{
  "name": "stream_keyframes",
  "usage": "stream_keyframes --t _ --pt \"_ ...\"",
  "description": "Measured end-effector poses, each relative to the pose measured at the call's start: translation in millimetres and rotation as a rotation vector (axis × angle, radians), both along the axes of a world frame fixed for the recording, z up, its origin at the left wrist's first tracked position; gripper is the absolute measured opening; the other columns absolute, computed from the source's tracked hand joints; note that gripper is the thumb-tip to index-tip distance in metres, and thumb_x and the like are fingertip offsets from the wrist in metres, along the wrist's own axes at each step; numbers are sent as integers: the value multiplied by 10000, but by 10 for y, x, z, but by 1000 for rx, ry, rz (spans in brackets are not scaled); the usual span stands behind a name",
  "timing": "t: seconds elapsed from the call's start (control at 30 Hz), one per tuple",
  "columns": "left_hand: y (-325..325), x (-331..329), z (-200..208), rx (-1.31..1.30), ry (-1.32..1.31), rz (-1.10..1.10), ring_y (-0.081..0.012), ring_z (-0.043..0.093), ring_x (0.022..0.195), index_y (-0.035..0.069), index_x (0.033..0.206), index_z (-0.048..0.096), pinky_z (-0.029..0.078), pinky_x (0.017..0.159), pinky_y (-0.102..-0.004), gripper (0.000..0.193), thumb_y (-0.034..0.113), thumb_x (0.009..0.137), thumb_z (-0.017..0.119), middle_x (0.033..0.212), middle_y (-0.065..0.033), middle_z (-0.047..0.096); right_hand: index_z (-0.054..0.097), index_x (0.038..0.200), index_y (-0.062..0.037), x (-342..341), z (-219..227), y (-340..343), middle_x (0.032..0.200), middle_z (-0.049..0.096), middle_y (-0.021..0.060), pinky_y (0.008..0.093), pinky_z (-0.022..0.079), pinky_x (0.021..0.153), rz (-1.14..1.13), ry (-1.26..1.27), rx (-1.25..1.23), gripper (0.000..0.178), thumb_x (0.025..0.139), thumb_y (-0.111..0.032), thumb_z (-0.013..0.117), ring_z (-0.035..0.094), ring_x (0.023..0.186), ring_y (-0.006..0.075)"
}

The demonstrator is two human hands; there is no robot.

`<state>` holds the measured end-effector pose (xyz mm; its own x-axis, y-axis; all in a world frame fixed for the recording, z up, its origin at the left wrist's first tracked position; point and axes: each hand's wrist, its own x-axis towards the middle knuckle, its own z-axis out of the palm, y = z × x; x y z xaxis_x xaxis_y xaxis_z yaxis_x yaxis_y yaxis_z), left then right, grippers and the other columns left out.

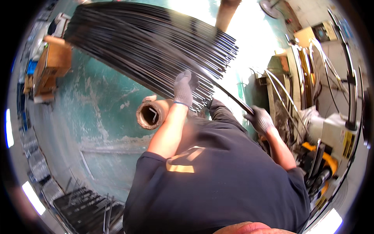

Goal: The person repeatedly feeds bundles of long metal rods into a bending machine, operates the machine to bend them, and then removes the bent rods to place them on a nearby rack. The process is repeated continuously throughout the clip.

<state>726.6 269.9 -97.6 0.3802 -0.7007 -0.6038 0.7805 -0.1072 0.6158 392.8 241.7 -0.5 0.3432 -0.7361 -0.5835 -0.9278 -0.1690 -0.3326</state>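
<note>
A black metal rod (231, 94) slants above a wide pile of similar black rods (136, 43). Around its near right end is my right hand (260, 120), in a grey knit glove with the fingers closed. My left hand (184, 87), gloved the same way, is over the near edge of the pile, close to the rod ends. Its fingers are curled, and what lies in them is hidden. The raised rod is blurred toward its far left end. Under my left forearm a thick brown tube (148, 116) shows its open end, with a bent pale piece inside.
A wooden box (56, 64) stands at the left. Dark bars (85, 206) lie at the lower left. Along the right side are machinery with pale hoses (282, 87) and a yellow-and-black tool (329, 163). A brown post (227, 15) rises beyond the pile.
</note>
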Motion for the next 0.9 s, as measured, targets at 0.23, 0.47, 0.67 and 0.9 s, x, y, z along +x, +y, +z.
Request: stream_keyframes --t 0.23,0.47,0.67,0.9 --pt "5 -230 27 -97 294 -7 -285 601 839 -4 982 529 556 861 -474 191 178 1042 520 909 -133 580 633 808 -116 -1648 103 1933 766 678 145 499 519 664 -270 302 -397 260 830 -336 769 682 776 374" --pt "300 -800 569 26 453 -160 -258 602 862 -31 972 595 541 875 -445 116 81 998 575 915 -129 597 583 770 -100 -2488 -326 2407 734 609 146 488 493 670 -368 239 -720 265 881 -291 728 628 755 379" --pt "-124 -978 1578 -343 214 -151 -139 499 696 26 1050 597 486 718 -318 66 63 997 614 818 -32 549 587 799 -80 -3853 -510 3370 813 612 181 486 456 827 -737 444 -741 247 913 -252 722 594 906 406" --pt "-161 -3158 1757 -448 265 -515 -143 495 729 42 1088 580 484 759 -315 129 150 1033 624 868 -25 548 582 1271 117 -4545 -1177 3769 1288 657 227 497 470 1107 -2297 -2049 -546 515 775 -19 549 597 1276 374"
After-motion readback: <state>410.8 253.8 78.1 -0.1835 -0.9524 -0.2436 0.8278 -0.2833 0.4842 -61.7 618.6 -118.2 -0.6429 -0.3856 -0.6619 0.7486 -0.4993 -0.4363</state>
